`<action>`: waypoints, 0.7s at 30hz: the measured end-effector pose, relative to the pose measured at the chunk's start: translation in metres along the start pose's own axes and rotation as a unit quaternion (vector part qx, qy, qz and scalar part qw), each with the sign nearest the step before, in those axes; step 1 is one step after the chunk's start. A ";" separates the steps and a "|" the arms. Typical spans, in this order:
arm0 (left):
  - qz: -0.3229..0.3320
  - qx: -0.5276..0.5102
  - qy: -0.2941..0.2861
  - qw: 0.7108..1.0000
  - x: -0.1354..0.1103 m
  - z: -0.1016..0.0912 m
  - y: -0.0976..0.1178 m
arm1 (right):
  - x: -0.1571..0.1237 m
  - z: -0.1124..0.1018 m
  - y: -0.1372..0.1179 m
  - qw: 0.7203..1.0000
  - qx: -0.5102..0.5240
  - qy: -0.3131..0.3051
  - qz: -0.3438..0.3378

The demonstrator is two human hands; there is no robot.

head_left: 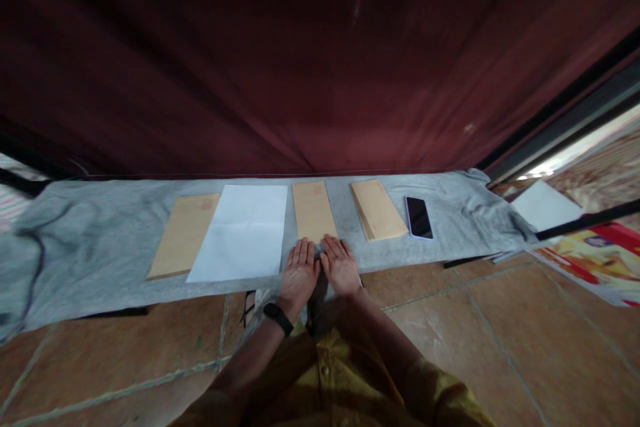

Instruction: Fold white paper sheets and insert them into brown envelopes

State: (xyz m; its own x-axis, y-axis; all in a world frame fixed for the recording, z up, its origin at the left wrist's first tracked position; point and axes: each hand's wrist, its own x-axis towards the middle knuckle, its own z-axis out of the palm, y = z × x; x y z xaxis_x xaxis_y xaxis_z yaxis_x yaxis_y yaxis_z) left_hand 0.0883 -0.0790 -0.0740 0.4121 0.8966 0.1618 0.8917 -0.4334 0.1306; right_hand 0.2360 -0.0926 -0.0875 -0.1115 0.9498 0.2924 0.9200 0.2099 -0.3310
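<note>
A brown paper envelope (313,209) lies flat in the middle of the cloth-covered bench. Both hands rest at its near end, side by side, with fingers stretched forward. My left hand (301,269) covers its near left corner, fingertips touching the paper, and a black band circles that wrist. On the near right corner lies my right hand (341,267), palm down and flat. Left of them is a white sheet of paper (245,232), partly over or against another brown envelope (183,233). To the right sits a small stack of brown envelopes (380,210).
A phone (419,217) with a dark screen lies right of the envelope stack. Grey cloth (465,213) covers the narrow bench. A dark red curtain (310,80) hangs behind it. At right, beyond a dark metal bar, are a white sheet (546,205) and a colourful printed box (595,260).
</note>
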 end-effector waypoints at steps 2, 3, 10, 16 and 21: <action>-0.001 -0.001 0.001 1.000 0.000 0.000 0.000 | -0.001 0.001 0.003 1.000 -0.005 0.009 0.009; -0.001 -0.001 0.003 1.000 0.000 0.000 0.000 | -0.002 0.002 0.004 1.000 -0.008 0.012 0.014; -0.003 -0.009 0.014 1.000 -0.002 0.002 0.000 | -0.007 0.002 0.011 0.998 -0.030 0.025 0.046; -0.010 -0.008 0.024 1.000 -0.004 0.006 0.000 | -0.009 0.004 0.012 0.997 -0.039 0.042 0.052; -0.021 -0.010 0.048 0.999 -0.008 0.008 0.000 | -0.008 0.005 0.010 0.997 -0.028 0.053 0.053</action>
State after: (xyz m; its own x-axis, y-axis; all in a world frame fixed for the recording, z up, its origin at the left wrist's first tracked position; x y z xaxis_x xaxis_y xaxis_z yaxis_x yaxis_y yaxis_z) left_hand 0.0864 -0.0853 -0.0834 0.3531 0.9019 0.2487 0.9038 -0.3975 0.1584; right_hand 0.2446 -0.0974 -0.0976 0.0251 0.9352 0.3533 0.9445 0.0936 -0.3150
